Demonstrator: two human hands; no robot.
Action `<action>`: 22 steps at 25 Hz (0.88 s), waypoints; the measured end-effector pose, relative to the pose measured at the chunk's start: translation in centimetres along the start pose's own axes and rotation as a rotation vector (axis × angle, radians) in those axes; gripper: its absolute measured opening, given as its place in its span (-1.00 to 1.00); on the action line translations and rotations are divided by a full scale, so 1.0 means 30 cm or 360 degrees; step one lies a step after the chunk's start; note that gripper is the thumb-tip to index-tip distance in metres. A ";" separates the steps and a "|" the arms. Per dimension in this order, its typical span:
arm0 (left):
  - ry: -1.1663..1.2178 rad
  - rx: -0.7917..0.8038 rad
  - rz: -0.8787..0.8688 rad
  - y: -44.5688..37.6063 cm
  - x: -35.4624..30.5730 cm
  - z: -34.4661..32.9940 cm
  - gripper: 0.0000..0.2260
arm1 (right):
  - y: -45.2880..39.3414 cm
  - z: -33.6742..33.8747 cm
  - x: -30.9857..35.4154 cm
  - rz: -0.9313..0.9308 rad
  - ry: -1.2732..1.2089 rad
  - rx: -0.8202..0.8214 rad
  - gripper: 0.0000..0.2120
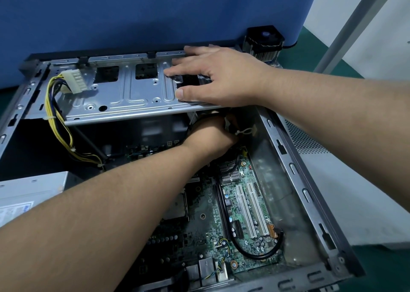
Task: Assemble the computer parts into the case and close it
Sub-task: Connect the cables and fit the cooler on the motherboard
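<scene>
A: Right, case (pixel 295 158) lies open on the counter. Right hand (pixel 213 76), fingers straight, flat on the drive bracket (pixel 124 92).
B: Left hand (pixel 210 136)?
A: Under the bracket at the cables (pixel 240 132); fingers hidden, can't tell. Steady the bracket, seat the plug squarely.

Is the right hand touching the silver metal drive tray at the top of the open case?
Touching. The head view shows the right hand lying on the silver metal drive tray, fingers spread flat on its surface and thumb at its front edge.

Drive cage (pixel 124 96) bare matt metal (partition (pixel 133 10) cloth).
</scene>
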State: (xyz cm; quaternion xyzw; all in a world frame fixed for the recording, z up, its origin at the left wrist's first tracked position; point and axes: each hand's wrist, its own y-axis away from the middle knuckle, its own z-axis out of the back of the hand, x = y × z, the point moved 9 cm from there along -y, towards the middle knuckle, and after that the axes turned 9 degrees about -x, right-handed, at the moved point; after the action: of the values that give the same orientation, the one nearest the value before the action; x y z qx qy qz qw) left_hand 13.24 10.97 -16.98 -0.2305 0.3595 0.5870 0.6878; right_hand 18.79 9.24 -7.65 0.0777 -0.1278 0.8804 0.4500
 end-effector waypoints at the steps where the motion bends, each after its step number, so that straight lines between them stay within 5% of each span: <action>1: -0.0015 0.0001 0.0002 -0.002 0.002 -0.002 -0.78 | 0.000 0.001 -0.001 -0.0002 -0.0006 -0.0003 -0.47; 22: -0.0037 -0.0017 -0.0086 -0.004 -0.009 0.003 -0.83 | -0.004 -0.003 -0.015 -0.0042 -0.0014 0.0003 -0.43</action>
State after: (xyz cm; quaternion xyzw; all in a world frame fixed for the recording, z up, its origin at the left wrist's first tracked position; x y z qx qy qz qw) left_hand 13.37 10.84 -16.72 -0.2369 0.3419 0.5729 0.7063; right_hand 19.14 8.99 -7.84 0.0837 -0.1278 0.8741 0.4610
